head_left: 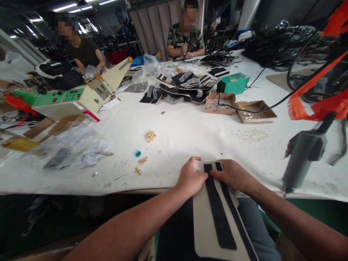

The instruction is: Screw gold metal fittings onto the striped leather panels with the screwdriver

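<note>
A flat beige panel with black strips [214,217] lies over my lap, its far end raised at the table's front edge. My left hand [191,177] is closed on the left side of that end, thumb pressed on a black strip. My right hand [231,174] grips the right side, its thumb close to the left one. The fingers under the panel are hidden. Left of my hands on the table sit small piles of gold-coloured metal fittings [150,136] and a small blue round container [138,153].
A grey power screwdriver [304,159] hangs at the right. Cardboard boxes [257,111] with small parts, a green box [233,83] and stacked black-and-beige panels [185,87] stand farther back. A control machine [73,96] and plastic bags [76,145] are at left. Two people sit across the table.
</note>
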A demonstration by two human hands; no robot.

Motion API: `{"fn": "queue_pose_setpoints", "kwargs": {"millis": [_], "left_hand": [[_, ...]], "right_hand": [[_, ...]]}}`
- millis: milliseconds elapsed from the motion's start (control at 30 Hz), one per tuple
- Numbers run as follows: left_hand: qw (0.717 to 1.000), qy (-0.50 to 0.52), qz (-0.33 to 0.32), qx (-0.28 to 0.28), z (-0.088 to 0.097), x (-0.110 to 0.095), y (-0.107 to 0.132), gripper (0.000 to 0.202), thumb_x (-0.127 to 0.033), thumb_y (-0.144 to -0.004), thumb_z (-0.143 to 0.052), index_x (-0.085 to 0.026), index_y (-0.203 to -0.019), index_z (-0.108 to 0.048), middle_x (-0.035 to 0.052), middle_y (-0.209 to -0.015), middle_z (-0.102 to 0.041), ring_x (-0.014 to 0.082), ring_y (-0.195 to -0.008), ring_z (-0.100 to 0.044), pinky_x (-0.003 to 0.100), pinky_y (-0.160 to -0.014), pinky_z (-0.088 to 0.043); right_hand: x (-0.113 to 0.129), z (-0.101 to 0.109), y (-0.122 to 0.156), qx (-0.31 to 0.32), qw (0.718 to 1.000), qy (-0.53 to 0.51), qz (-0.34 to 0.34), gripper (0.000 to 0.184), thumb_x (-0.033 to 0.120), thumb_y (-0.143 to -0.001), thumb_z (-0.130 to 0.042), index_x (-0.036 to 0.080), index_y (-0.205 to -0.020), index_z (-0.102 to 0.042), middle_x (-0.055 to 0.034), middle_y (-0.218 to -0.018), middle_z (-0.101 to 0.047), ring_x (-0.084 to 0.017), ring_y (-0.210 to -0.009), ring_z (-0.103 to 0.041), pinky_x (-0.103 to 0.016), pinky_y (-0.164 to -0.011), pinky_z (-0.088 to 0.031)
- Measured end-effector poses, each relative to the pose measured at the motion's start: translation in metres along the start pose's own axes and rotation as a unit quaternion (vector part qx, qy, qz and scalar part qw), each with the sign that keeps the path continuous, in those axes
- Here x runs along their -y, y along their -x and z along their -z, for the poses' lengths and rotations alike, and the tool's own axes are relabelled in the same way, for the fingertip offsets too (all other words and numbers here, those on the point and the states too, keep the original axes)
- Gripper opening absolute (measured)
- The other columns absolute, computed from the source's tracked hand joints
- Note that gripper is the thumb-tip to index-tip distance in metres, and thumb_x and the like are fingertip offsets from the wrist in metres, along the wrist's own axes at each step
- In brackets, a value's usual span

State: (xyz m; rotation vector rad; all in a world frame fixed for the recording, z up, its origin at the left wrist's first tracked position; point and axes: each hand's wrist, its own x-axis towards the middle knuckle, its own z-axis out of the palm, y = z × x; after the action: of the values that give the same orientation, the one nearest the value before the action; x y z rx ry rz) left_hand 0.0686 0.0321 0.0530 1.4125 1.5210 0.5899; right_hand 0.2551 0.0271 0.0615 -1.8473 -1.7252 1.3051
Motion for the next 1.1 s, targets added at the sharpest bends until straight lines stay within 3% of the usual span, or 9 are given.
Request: {"fn": "queue_pose_setpoints", "kwargs": {"millis": [167,267,400,567,700,800,900,1000,1100], "left_hand": [[0.994,-0.107,-0.029,0.023,0.003,-0.004,-0.005,0.055,-0.015,-0.077,-0.078,-0.022,-0.13,-0.067,0.0067,-0.114,-0.079,0.028,-0.104,-0.076,0.036,-0.089,-0.059],[0.988,-0.141,-0.065,0.023,0.009,-0.006,-0.004,0.056,-0.017,-0.076,-0.081,-0.023,-0.13,-0.069,0.0084,-0.125,-0.075,0.0333,-0.116,-0.072,0.044,-0.101,-0.056],[0.953,-0.224,-0.204,-0.024,0.012,0.0,0.002,0.053,-0.018,-0.077,-0.086,-0.026,-0.128,-0.073,0.0081,-0.14,-0.067,0.0343,-0.133,-0.061,0.049,-0.112,-0.05],[0.928,-0.236,-0.286,-0.041,0.007,0.018,0.002,0.025,-0.022,-0.08,-0.09,-0.027,-0.103,-0.082,0.0038,-0.121,-0.077,0.0304,-0.121,-0.064,0.05,-0.104,-0.049],[0.93,-0.22,-0.291,-0.048,0.005,0.024,-0.002,0.029,-0.022,-0.077,-0.094,-0.029,-0.103,-0.083,0.0031,-0.119,-0.078,0.0303,-0.118,-0.064,0.051,-0.103,-0.047],[0.932,-0.207,-0.292,-0.052,0.004,0.027,-0.002,0.03,-0.022,-0.076,-0.093,-0.03,-0.102,-0.082,0.0027,-0.118,-0.078,0.0306,-0.118,-0.064,0.051,-0.102,-0.046],[0.933,-0.194,-0.297,-0.057,0.003,0.029,-0.003,0.027,-0.022,-0.077,-0.093,-0.03,-0.101,-0.082,0.0022,-0.117,-0.078,0.0303,-0.117,-0.063,0.051,-0.103,-0.045],[0.934,-0.188,-0.299,-0.057,0.003,0.031,-0.003,0.027,-0.023,-0.077,-0.093,-0.03,-0.1,-0.081,0.0014,-0.115,-0.078,0.0302,-0.117,-0.063,0.051,-0.103,-0.044],[0.936,-0.179,-0.296,-0.058,0.004,0.032,-0.003,0.028,-0.022,-0.076,-0.094,-0.03,-0.099,-0.08,0.0012,-0.114,-0.078,0.0303,-0.117,-0.062,0.051,-0.103,-0.044]], "right_hand": [[-0.001,-0.003,-0.005,-0.01,0.999,0.032,-0.004,0.01,0.023,-0.084,-0.066,0.018,-0.075,-0.068,-0.0013,-0.068,-0.072,-0.019,-0.066,-0.065,-0.026,-0.056,-0.039],[-0.002,-0.005,-0.006,-0.026,0.999,0.044,0.004,0.01,0.021,-0.084,-0.067,0.018,-0.074,-0.068,-0.0026,-0.07,-0.073,-0.019,-0.067,-0.064,-0.026,-0.057,-0.038],[-0.002,-0.008,-0.007,-0.046,0.998,0.046,0.021,0.01,0.019,-0.082,-0.067,0.018,-0.072,-0.067,-0.0026,-0.069,-0.072,-0.018,-0.065,-0.061,-0.027,-0.057,-0.036],[-0.001,-0.009,-0.007,-0.046,0.997,0.035,0.043,0.009,0.016,-0.083,-0.066,0.018,-0.076,-0.071,-0.0013,-0.071,-0.073,-0.017,-0.067,-0.063,-0.026,-0.058,-0.038],[-0.001,-0.005,-0.006,-0.04,0.997,0.047,0.052,0.011,0.018,-0.084,-0.069,0.018,-0.074,-0.071,-0.0008,-0.068,-0.073,-0.017,-0.066,-0.064,-0.026,-0.056,-0.039],[-0.005,0.008,-0.011,-0.087,0.993,0.072,0.043,0.013,0.03,-0.089,-0.072,0.02,-0.081,-0.076,-0.001,-0.072,-0.074,-0.019,-0.07,-0.067,-0.028,-0.061,-0.043],[-0.016,0.033,-0.027,-0.187,0.977,0.105,0.005,0.023,0.04,-0.095,-0.069,0.022,-0.105,-0.079,-0.003,-0.091,-0.079,-0.022,-0.083,-0.07,-0.029,-0.071,-0.046],[-0.03,0.06,-0.05,-0.269,0.952,0.142,-0.037,0.031,0.038,-0.098,-0.063,0.022,-0.121,-0.076,-0.0054,-0.104,-0.08,-0.023,-0.091,-0.071,-0.031,-0.073,-0.046],[-0.042,0.077,-0.071,-0.298,0.935,0.178,-0.073,0.036,0.034,-0.096,-0.061,0.021,-0.127,-0.075,-0.0057,-0.1,-0.08,-0.024,-0.086,-0.072,-0.031,-0.067,-0.044]]}}
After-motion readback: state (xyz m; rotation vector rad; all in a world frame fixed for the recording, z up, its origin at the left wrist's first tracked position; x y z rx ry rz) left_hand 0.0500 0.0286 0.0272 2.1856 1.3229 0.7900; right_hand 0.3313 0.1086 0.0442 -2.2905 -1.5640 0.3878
